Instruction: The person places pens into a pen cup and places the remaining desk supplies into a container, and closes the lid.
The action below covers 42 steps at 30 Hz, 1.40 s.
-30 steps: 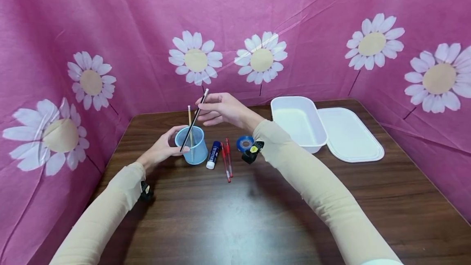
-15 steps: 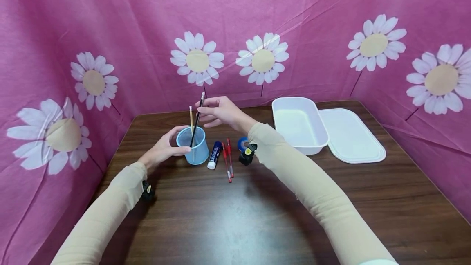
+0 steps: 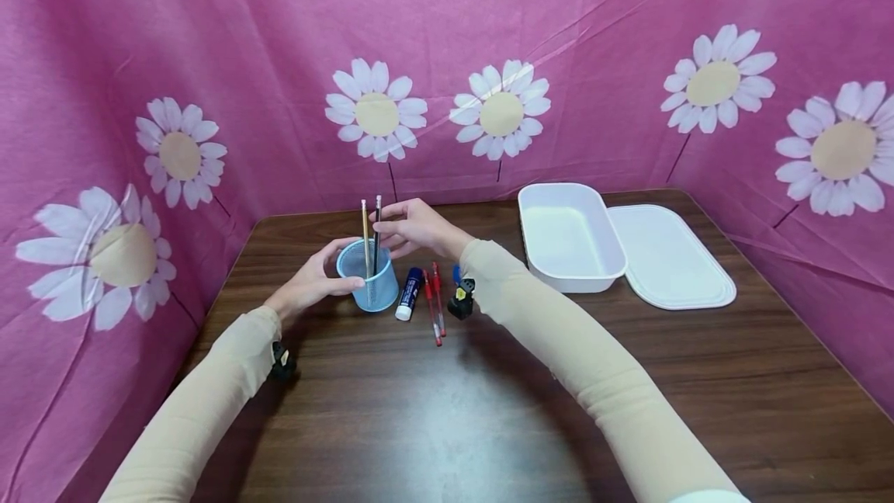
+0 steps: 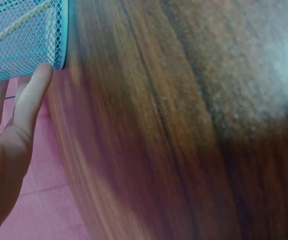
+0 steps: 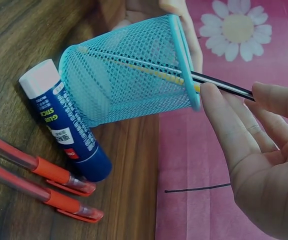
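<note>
A light blue mesh pen cup (image 3: 382, 293) stands upright on the table, and my left hand (image 3: 307, 286) holds it from the left, thumb along the near side. Fingers of that hand touch the mesh (image 4: 56, 30) in the left wrist view. Over the rim, my right hand (image 3: 423, 228) pinches a black pencil (image 3: 378, 230) near its top; the lower part is inside the cup. Beside it a yellow pencil (image 3: 366, 233) leans within the cup. In the right wrist view, thumb and fingers are at the black pencil (image 5: 224, 86), just outside the rim.
Right of the cup lie a blue glue stick (image 3: 409, 295) and two red pens (image 3: 434, 305). A blue tape roll (image 3: 457, 273) is mostly hidden by the right wrist. Farther right are a white plastic box (image 3: 580, 283) and its lid (image 3: 680, 262). Pink cloth (image 3: 447, 14) hangs behind the table.
The right hand has lowered the black pencil into the cup, turning it from slanted to nearly upright. The left hand has stayed on the cup.
</note>
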### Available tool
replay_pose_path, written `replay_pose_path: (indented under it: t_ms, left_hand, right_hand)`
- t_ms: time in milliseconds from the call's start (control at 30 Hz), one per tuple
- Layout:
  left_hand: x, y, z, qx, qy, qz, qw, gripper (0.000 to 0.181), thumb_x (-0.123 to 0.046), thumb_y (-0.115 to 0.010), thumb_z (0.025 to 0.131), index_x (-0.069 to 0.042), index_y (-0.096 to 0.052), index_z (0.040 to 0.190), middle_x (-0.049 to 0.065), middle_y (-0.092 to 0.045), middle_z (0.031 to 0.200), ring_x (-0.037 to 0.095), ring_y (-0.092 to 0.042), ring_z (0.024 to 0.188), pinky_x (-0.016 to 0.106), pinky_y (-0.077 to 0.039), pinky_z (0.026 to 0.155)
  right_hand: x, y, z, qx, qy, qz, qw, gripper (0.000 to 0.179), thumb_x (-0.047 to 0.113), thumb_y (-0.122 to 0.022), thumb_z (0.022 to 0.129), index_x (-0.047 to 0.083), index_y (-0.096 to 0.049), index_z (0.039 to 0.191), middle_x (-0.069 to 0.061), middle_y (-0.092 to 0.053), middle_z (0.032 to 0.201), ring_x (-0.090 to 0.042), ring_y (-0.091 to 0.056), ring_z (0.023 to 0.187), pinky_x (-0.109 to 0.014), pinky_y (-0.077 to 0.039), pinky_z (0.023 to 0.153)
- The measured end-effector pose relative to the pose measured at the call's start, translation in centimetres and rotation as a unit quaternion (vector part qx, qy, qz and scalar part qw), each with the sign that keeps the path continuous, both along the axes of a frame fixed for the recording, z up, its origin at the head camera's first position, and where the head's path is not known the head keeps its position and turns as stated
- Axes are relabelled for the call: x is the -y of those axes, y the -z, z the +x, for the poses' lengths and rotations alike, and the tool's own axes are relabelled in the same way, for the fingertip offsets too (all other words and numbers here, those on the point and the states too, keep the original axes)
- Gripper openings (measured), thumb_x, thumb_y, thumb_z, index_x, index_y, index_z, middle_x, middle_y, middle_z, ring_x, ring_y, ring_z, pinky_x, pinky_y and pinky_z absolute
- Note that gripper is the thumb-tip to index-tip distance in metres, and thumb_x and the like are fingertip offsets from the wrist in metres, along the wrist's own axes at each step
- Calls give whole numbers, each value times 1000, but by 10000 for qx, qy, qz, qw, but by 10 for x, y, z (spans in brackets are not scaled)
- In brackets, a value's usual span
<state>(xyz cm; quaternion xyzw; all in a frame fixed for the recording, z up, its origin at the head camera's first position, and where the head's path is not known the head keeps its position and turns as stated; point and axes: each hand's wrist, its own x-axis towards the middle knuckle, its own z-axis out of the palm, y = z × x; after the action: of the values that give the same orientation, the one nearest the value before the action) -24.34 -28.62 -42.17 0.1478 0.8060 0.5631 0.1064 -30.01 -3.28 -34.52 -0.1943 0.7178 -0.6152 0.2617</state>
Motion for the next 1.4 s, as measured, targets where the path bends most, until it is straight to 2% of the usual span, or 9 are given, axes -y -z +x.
replay_pose_path:
  t_ms: [100, 267, 367, 600, 733, 900, 1100, 1233, 1400]
  left_hand:
    - [0, 0, 0, -31, -3, -60, 10000, 78, -18, -83, 87, -18, -41, 152, 16, -54, 138, 31, -50, 124, 33, -56, 89]
    - [0, 0, 1, 2, 10, -60, 10000, 79, -20, -83, 86, -18, -40, 152, 15, -54, 138, 30, -49, 125, 34, -56, 89]
    - [0, 0, 0, 49, 6, 20, 10000, 79, -18, -83, 87, -18, -40, 153, 17, -53, 139, 30, -49, 124, 34, -57, 89]
    - [-2, 0, 2, 142, -24, 214, 9997, 78, -15, -82, 87, -17, -39, 153, 18, -52, 138, 26, -53, 118, 37, -59, 86]
    - [-2, 1, 1, 73, 28, 288, 9996, 77, -12, -81, 88, -16, -40, 153, 18, -52, 138, 26, -55, 117, 37, -59, 87]
    - [-2, 0, 1, 52, 34, 303, 9995, 77, -12, -81, 88, -16, -40, 152, 17, -52, 139, 30, -53, 120, 35, -58, 87]
    - [-2, 1, 1, 175, -31, 314, 9994, 79, -14, -82, 87, -17, -39, 153, 18, -51, 138, 31, -52, 121, 39, -60, 86]
    - [-2, 2, 1, 180, 0, 365, 9992, 79, -12, -82, 88, -16, -39, 153, 18, -49, 139, 28, -54, 118, 42, -59, 87]
    - [-3, 2, 2, 216, 21, 428, 9988, 78, -12, -82, 88, -17, -39, 153, 18, -49, 139, 26, -55, 117, 44, -59, 88]
  right_hand:
    - [1, 3, -1, 63, 38, 46, 10000, 38, 17, -65, 101, 5, -61, 137, -21, -72, 110, -27, -73, 96, -49, -60, 83]
    - [3, 5, -1, 197, 89, -17, 9998, 52, 14, -63, 103, 3, -46, 150, -25, -65, 127, -31, -71, 105, -42, -62, 78]
    - [3, 6, 0, 233, 92, -83, 9997, 56, 13, -61, 103, 4, -39, 154, -25, -63, 131, -34, -69, 110, -41, -62, 78]
    - [1, 9, -1, 193, 120, -106, 9997, 50, 14, -62, 103, 5, -46, 150, -22, -67, 123, -33, -69, 109, -45, -61, 82]
    - [-1, 9, -1, 213, 131, -167, 9995, 49, 14, -62, 103, 5, -47, 149, -23, -67, 124, -32, -70, 107, -47, -61, 83]
    - [-7, 12, -3, 79, 375, -121, 9992, 47, 12, -65, 101, 5, -51, 145, -23, -67, 123, -38, -70, 102, -46, -62, 79]
    - [-25, 27, -5, -66, 562, 756, 9955, 53, 6, -74, 94, 3, -51, 142, -19, -67, 115, -45, -66, 106, -45, -62, 77]
    - [-34, 37, -3, -233, 599, 1411, 9879, 58, 1, -76, 91, -1, -51, 143, -18, -67, 111, -37, -70, 95, -40, -63, 72]
    - [-40, 47, 2, -438, 537, 2181, 9735, 53, -2, -71, 93, -1, -53, 142, -16, -66, 110, -25, -72, 82, -32, -63, 64]
